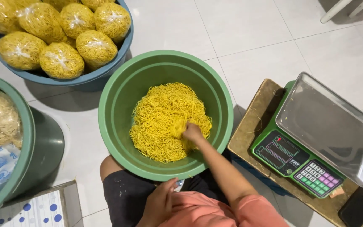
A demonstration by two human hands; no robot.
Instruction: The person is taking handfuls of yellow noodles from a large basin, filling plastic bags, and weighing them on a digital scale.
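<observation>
white tile floor. right hand (193,133) closed on a clump of yellow noodles (164,122) in green basin (118,126); left hand (161,201) loosely curled by lap, holding nothing visible. bagged noodles (61,35) fill blue tub, scale tray (328,126) bare, so lots left imo.

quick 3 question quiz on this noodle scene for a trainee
1. True or false: the right hand is in the loose yellow noodles inside the green basin.
2. What fills the blue basin? A) bagged noodles B) water C) rice
3. What lies on the steel tray of the green scale?

Key:
1. True
2. A
3. Almost nothing; only tiny scraps. The left hand rests near the lap.
</observation>
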